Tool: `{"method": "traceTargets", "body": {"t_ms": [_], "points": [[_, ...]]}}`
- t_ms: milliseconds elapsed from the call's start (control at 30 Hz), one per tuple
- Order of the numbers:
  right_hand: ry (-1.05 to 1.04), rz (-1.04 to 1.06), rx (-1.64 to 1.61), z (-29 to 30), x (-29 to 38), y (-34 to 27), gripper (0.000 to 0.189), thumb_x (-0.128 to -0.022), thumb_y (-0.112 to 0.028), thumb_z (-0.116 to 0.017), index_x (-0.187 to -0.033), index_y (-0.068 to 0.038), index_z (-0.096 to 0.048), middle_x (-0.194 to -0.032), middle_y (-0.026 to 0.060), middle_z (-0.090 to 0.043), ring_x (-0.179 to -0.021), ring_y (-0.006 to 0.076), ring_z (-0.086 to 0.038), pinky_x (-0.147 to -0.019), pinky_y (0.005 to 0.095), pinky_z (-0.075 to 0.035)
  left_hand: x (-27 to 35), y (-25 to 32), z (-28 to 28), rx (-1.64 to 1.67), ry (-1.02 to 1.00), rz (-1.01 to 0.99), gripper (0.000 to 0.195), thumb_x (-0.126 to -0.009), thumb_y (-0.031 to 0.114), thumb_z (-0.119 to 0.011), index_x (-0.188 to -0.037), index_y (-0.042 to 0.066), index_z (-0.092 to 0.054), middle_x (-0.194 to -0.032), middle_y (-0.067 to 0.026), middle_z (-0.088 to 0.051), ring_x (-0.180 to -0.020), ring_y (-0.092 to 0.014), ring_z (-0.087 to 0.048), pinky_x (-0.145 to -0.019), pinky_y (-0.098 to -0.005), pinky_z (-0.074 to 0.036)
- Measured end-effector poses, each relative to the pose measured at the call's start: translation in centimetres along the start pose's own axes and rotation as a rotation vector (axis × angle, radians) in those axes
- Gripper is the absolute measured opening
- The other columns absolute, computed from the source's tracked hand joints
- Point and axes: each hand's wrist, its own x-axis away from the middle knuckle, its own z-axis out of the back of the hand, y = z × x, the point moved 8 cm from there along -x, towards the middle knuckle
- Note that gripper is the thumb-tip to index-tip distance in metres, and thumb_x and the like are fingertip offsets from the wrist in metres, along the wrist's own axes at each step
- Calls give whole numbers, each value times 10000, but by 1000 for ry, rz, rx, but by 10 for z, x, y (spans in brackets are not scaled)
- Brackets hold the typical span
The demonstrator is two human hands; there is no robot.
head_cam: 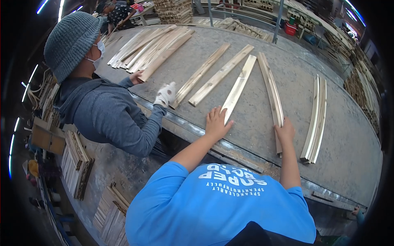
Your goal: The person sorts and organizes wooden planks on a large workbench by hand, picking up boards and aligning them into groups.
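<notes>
My left hand (217, 123) lies over the near end of a pale wooden strip (241, 83), its thumb along the right edge and its fingers on the left. That covered end is hidden. Farther right, my right hand (284, 131) grips a few narrow wooden strips (271, 89) laid together, close to their near end. Two single strips, one knotty (221, 75) and one browner (201, 73), rest to the left of my left hand. Beyond my right hand lies a small group of strips (314, 120) side by side.
A grey worktable (347, 123) with a metal front edge (240, 149) spans the view. At left, a co-worker (104, 104) in a knit hat holds a board beside a spread of strips (150, 46). Another person (118, 15) works beyond. Stacked wood (77, 166) stands on the floor.
</notes>
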Motion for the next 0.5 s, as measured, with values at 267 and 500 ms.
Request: {"method": "traceTargets", "body": {"t_ms": [267,500], "points": [[-23,-32,78,-4,7,-13,542,-808,-279,-779,-1278,-87,-589,-1210,168,-663,-1141,349,-635,-986,525,-445,-3,-4,-4,19,46,-12,695,-923,466,-628,-1461,67,-439,-1516,-183,-438,-1431,-392,-315,-1180,-573,-181],[-37,-65,74,-3,18,-4,458,-847,-271,-747,-1220,-53,-593,-1193,172,-662,-1140,360,-632,-969,540,-444,-1,-8,-1,-26,84,82,627,-908,397,-669,-1427,101,-478,-1431,-128,-521,-1398,-345,-375,-1189,-662,-116]]}}
